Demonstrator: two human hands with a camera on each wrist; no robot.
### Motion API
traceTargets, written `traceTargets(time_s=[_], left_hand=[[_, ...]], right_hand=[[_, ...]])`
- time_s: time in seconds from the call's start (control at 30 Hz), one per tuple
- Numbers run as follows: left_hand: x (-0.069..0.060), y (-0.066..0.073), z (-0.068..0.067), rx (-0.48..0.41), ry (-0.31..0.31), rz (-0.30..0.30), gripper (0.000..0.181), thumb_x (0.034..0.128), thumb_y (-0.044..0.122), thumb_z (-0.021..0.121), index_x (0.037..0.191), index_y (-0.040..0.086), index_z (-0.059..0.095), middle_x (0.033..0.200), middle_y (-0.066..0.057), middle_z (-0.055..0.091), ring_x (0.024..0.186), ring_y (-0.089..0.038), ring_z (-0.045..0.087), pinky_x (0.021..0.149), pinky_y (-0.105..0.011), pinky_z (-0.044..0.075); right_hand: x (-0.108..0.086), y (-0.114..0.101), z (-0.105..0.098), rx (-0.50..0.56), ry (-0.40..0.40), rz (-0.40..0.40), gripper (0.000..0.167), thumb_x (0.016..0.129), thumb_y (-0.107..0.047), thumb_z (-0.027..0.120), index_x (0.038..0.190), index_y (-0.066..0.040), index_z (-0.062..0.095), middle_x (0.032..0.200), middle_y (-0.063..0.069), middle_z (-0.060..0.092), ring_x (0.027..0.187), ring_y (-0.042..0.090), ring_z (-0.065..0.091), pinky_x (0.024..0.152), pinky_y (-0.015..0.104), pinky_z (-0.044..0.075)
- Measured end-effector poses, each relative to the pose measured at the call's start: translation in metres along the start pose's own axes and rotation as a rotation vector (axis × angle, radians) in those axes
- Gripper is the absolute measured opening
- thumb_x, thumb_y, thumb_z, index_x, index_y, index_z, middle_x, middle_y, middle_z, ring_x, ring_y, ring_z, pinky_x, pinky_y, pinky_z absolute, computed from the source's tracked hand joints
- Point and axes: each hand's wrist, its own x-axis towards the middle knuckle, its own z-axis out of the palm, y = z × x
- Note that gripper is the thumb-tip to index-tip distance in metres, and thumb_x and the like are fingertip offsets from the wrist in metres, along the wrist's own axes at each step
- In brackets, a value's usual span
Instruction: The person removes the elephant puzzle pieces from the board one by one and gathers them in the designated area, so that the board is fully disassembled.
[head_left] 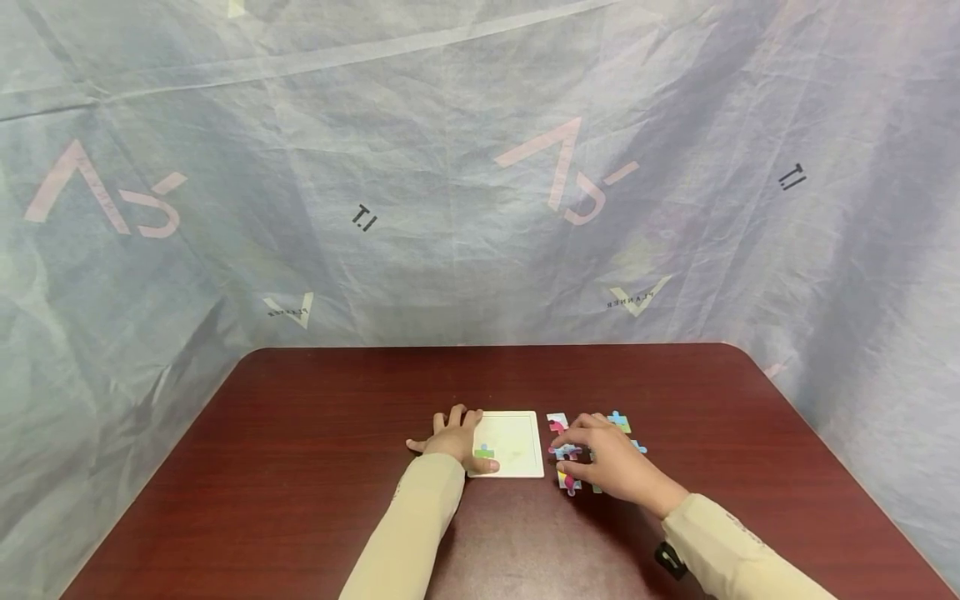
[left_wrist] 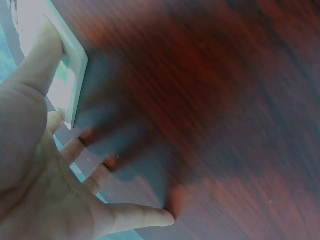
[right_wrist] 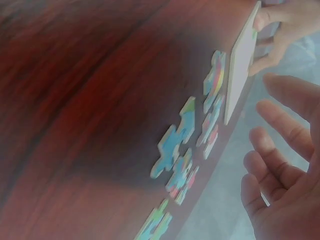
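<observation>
A white puzzle tray (head_left: 519,437) lies flat on the table. One green and blue puzzle piece (head_left: 484,453) sits inside it by the left edge. Spread fingers of my left hand (head_left: 450,443) rest at the tray's left side, the thumb (left_wrist: 46,45) over its rim. To the right of the tray are several loose jigsaw pieces, among them a pink and white piece (head_left: 557,422) and a yellow and pink piece (head_left: 567,481). Over these pieces hovers my right hand (head_left: 617,463), fingers loosely bent, with nothing visible between them in the right wrist view.
The dark red-brown table (head_left: 315,467) has rounded far corners. Behind it and along both sides hangs a grey printed cloth (head_left: 450,233). A blue and green piece (head_left: 618,420) lies beyond my right hand. A black object (head_left: 670,560) shows at the right cuff.
</observation>
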Motion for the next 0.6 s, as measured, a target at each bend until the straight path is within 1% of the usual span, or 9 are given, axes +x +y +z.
traceTargets(time_s=[0.07, 0.1, 0.2, 0.3, 0.5, 0.6], left_hand=[[-0.001, 0.001, -0.001, -0.001, -0.001, 0.000, 0.086, 0.0832, 0.035, 0.086, 0.155, 0.018, 0.041, 0.159, -0.011, 0.029, 0.147, -0.042, 0.022, 0.099, -0.086, 0.021], [-0.002, 0.001, -0.001, -0.002, -0.002, -0.001, 0.086, 0.0833, 0.035, 0.086, 0.155, 0.018, 0.041, 0.159, -0.011, 0.029, 0.147, -0.042, 0.022, 0.099, -0.086, 0.021], [-0.003, 0.001, -0.002, 0.001, -0.002, -0.002, 0.086, 0.0834, 0.035, 0.086, 0.155, 0.017, 0.041, 0.158, -0.012, 0.029, 0.147, -0.042, 0.022, 0.099, -0.086, 0.022], [-0.003, 0.002, -0.002, 0.008, 0.001, -0.004, 0.086, 0.0832, 0.035, 0.086, 0.155, 0.017, 0.042, 0.157, -0.012, 0.030, 0.145, -0.042, 0.023, 0.099, -0.085, 0.024], [-0.002, 0.002, -0.002, 0.026, -0.005, -0.006, 0.086, 0.0831, 0.038, 0.085, 0.155, 0.017, 0.042, 0.157, -0.011, 0.031, 0.144, -0.040, 0.025, 0.100, -0.085, 0.024], [0.000, 0.001, -0.001, 0.020, -0.004, -0.012, 0.087, 0.0829, 0.039, 0.085, 0.155, 0.017, 0.042, 0.157, -0.011, 0.031, 0.145, -0.041, 0.024, 0.099, -0.085, 0.023]], right_hand=[[0.004, -0.002, 0.002, 0.005, -0.011, -0.006, 0.016, 0.088, -0.019, 0.081, 0.104, -0.017, 0.078, 0.098, -0.001, 0.062, 0.095, 0.018, 0.053, 0.079, 0.040, 0.047], [0.005, -0.003, 0.003, 0.009, -0.014, -0.008, 0.015, 0.089, -0.018, 0.080, 0.104, -0.016, 0.077, 0.098, -0.002, 0.061, 0.095, 0.017, 0.052, 0.079, 0.040, 0.047], [0.011, -0.005, 0.006, 0.019, -0.009, -0.030, 0.013, 0.088, -0.017, 0.080, 0.101, -0.016, 0.077, 0.097, -0.001, 0.061, 0.095, 0.018, 0.052, 0.080, 0.042, 0.047], [0.018, -0.009, 0.008, 0.031, -0.001, -0.032, 0.013, 0.089, -0.016, 0.080, 0.101, -0.015, 0.077, 0.098, -0.001, 0.062, 0.096, 0.019, 0.053, 0.082, 0.045, 0.047], [0.033, -0.018, 0.011, 0.035, -0.014, 0.006, 0.018, 0.091, -0.018, 0.079, 0.107, -0.011, 0.077, 0.102, 0.004, 0.063, 0.096, 0.021, 0.054, 0.079, 0.043, 0.048], [0.042, -0.025, 0.015, 0.035, -0.018, 0.006, 0.019, 0.091, -0.017, 0.079, 0.108, -0.010, 0.077, 0.102, 0.005, 0.064, 0.096, 0.023, 0.055, 0.082, 0.044, 0.047]])
